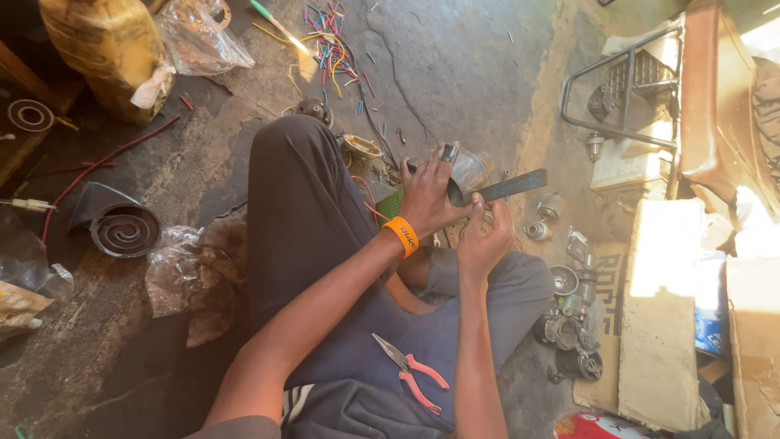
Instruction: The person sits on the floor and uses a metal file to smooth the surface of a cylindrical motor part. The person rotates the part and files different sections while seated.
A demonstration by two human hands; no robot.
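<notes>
I sit on the ground with my legs folded. My left hand (pixel 428 195), with an orange wristband (pixel 402 234), grips a curled strip of thin grey sheet (pixel 471 172) above my knee. My right hand (pixel 485 236) is just below it, fingers closed on the near end of a long dark flat metal blade (pixel 510 186) that sticks out to the right. Red-handled pliers (pixel 413 373) lie on my lap.
Cut coloured wire bits (pixel 331 45) litter the concrete ahead. A coiled dark strip (pixel 123 229) and plastic bags (pixel 197 36) lie left. Small metal motor parts (pixel 570 305) sit right, by cardboard (pixel 658 325) and a metal frame (pixel 621 89).
</notes>
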